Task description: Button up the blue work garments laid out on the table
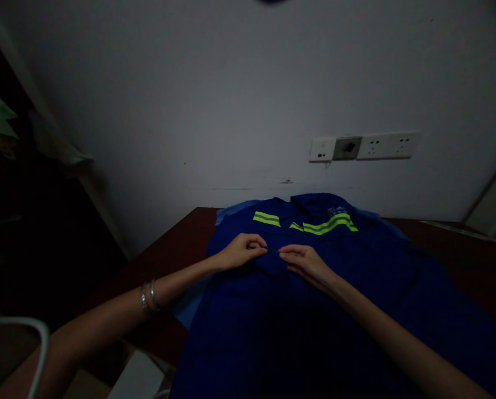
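Observation:
A dark blue work jacket [347,277] with yellow-green and grey reflective stripes lies spread out, its collar towards the wall. My left hand [243,250], with two silver bangles on the wrist, is closed in a pinch on the jacket's front. Just to its right, my right hand [307,262] also pinches at the front, thumb against forefinger. A narrow gap separates the two sets of fingertips, below the chest stripes. Any button or small fastener between the fingers is too dark to make out. Lighter blue cloth [192,305] shows from under the jacket's edges.
The jacket lies on a dark red-brown table [177,241] against a pale wall [231,111]. Sockets and switches [383,146] sit on the wall behind it. A white curved tube [44,338] and a white box-like object [137,377] are at the lower left.

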`<move>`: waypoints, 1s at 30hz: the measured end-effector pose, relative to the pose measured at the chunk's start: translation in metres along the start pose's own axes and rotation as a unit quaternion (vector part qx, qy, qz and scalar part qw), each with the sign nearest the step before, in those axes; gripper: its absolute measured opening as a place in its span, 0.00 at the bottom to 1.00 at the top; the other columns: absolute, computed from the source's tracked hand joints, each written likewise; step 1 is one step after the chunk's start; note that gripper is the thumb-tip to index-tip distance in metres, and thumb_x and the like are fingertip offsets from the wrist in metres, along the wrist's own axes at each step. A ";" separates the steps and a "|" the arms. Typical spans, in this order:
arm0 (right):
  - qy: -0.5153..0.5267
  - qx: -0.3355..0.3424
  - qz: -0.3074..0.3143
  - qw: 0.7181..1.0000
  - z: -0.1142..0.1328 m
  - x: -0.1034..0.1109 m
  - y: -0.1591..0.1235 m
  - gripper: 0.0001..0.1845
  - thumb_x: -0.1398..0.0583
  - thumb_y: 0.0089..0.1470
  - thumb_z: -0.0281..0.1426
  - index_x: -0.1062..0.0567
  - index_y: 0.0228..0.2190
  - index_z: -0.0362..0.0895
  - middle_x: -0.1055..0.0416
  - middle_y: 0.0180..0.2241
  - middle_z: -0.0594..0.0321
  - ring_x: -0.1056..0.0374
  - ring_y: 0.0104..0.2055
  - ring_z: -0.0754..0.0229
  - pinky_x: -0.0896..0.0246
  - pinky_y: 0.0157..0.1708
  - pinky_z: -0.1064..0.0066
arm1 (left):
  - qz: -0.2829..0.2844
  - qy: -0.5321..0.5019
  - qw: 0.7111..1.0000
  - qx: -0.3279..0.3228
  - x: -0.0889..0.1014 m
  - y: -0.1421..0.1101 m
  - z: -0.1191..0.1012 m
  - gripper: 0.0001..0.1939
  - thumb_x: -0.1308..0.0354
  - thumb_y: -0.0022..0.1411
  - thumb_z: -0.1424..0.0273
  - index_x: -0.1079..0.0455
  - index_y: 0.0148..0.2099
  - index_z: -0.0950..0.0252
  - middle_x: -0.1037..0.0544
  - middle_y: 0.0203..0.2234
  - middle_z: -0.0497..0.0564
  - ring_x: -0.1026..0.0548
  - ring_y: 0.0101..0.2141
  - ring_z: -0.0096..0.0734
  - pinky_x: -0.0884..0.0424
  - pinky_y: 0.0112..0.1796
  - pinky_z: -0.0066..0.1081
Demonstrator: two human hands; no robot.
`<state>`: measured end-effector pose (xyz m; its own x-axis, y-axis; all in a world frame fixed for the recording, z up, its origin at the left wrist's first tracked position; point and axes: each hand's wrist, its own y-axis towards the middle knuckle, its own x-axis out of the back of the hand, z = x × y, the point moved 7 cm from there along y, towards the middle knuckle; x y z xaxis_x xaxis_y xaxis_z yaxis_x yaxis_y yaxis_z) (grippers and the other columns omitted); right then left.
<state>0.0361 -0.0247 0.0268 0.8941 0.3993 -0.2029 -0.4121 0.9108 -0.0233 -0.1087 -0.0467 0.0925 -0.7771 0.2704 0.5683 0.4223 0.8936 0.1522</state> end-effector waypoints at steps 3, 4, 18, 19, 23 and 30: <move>-0.032 0.007 -0.002 0.999 0.001 -0.001 0.001 0.19 0.31 0.30 0.38 0.24 0.27 0.41 0.31 0.21 0.67 0.38 0.22 0.69 0.42 0.25 0.74 | 0.024 0.042 0.998 -0.032 0.001 -0.002 -0.009 0.08 0.44 0.57 0.70 0.31 0.37 0.69 0.30 0.22 0.44 0.34 0.24 0.21 0.39 0.27 0.22; -0.043 0.011 -0.002 0.999 0.001 -0.002 0.001 0.20 0.31 0.30 0.39 0.24 0.27 0.41 0.32 0.20 0.67 0.38 0.21 0.69 0.42 0.25 0.74 | 0.041 0.069 0.995 -0.053 0.001 -0.004 -0.014 0.08 0.45 0.57 0.70 0.31 0.38 0.69 0.28 0.24 0.45 0.32 0.26 0.22 0.38 0.29 0.23; -0.096 0.189 0.110 0.971 0.028 -0.030 -0.005 0.11 0.37 0.45 0.39 0.29 0.26 0.44 0.29 0.42 0.59 0.36 0.47 0.58 0.47 0.50 0.64 | 0.165 0.441 0.827 -0.307 -0.010 -0.057 -0.056 0.10 0.55 0.62 0.79 0.33 0.40 0.69 0.27 0.32 0.55 0.31 0.34 0.30 0.33 0.35 0.28; -0.090 0.191 0.125 0.969 0.028 -0.035 -0.006 0.10 0.38 0.46 0.38 0.29 0.27 0.44 0.29 0.42 0.59 0.36 0.48 0.58 0.48 0.50 0.63 | 0.156 0.460 0.813 -0.320 -0.011 -0.061 -0.057 0.10 0.56 0.62 0.78 0.33 0.39 0.69 0.27 0.32 0.55 0.31 0.33 0.30 0.33 0.34 0.28; -0.058 0.185 0.160 0.968 0.029 -0.049 -0.006 0.10 0.38 0.48 0.38 0.31 0.28 0.45 0.30 0.43 0.59 0.37 0.48 0.58 0.49 0.51 0.62 | 0.097 0.520 0.766 -0.365 -0.010 -0.070 -0.055 0.12 0.57 0.64 0.76 0.32 0.37 0.69 0.27 0.32 0.56 0.31 0.34 0.32 0.32 0.35 0.31; -0.031 0.145 0.165 0.975 0.025 -0.054 -0.004 0.11 0.39 0.48 0.39 0.32 0.29 0.45 0.28 0.39 0.61 0.35 0.43 0.60 0.48 0.47 0.65 | 0.030 0.498 0.759 -0.419 0.003 -0.080 -0.049 0.10 0.55 0.63 0.78 0.33 0.40 0.71 0.27 0.35 0.58 0.30 0.36 0.32 0.30 0.34 0.31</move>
<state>-0.0056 -0.0475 0.0618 0.7339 0.6728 -0.0930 -0.6200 0.7195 0.3129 -0.1222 -0.1347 0.1213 -0.1832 -0.4754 0.8605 0.9156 0.2361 0.3254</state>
